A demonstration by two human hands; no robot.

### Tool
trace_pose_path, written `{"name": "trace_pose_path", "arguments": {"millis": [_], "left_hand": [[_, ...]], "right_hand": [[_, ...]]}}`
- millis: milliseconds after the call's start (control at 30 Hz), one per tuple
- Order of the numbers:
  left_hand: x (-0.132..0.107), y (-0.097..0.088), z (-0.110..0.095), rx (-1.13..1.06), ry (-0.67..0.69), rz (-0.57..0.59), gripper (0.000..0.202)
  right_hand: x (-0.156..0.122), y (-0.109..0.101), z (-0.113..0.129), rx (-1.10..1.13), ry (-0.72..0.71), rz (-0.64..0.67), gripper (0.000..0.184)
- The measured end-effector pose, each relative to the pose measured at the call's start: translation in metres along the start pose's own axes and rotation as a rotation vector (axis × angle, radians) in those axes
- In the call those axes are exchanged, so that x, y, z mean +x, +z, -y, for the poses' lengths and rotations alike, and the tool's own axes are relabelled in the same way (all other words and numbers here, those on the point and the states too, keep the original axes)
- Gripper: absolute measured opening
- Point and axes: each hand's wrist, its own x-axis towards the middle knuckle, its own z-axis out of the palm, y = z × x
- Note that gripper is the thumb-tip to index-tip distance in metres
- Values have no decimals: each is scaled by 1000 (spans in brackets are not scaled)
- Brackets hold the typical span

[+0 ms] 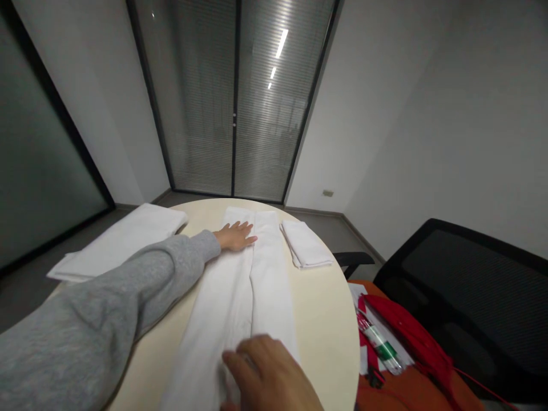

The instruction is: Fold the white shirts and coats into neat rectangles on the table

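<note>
A long white cloth (233, 308), folded lengthwise with its two edges meeting near the middle, lies along the table away from me. My left hand (237, 236) rests flat on its far part, fingers spread, with the arm in a grey sleeve. Close to me, my right hand (274, 374) is over the near part of the cloth. Its fingers are bent and apart, somewhat blurred, and I see nothing held in them. Whether its fingertips touch the fabric is unclear. The near end of the cloth runs out of view.
The round cream table (327, 319) carries a larger folded white cloth (132, 237) at left and a small folded white cloth (306, 244) at right. Beside it stands an orange-seated office chair (462, 297) holding a plastic bottle (383, 345) and a red bag (406, 322).
</note>
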Motion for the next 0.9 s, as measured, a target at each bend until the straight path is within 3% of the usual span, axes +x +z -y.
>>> {"name": "trace_pose_path", "arguments": {"millis": [100,200,467,567,667,800,900], "left_hand": [[-36,19,-21,12,-5,-43,85],[-55,27,-33,23,2,-95,81],[-63,13,-39,-2,28,-94,74],[-86,3,-54,-25,47,-86,73],[-149,-6,-74,-81,133,-87,69],[-279,-5,-93,-278,390,-2,61],[-358,8,-100,-213,471,15,66]], "right_hand": [[22,-7,-7,-47,-99,-75,73],[31,1,-9,-84,-186,-10,74],[32,29,-14,-158,-182,4,81],[35,35,-16,-182,-184,-3,81],[36,37,-16,-196,-204,-23,78],[37,40,-17,-203,-225,-93,69],[40,46,-22,-204,-234,-116,65]]}}
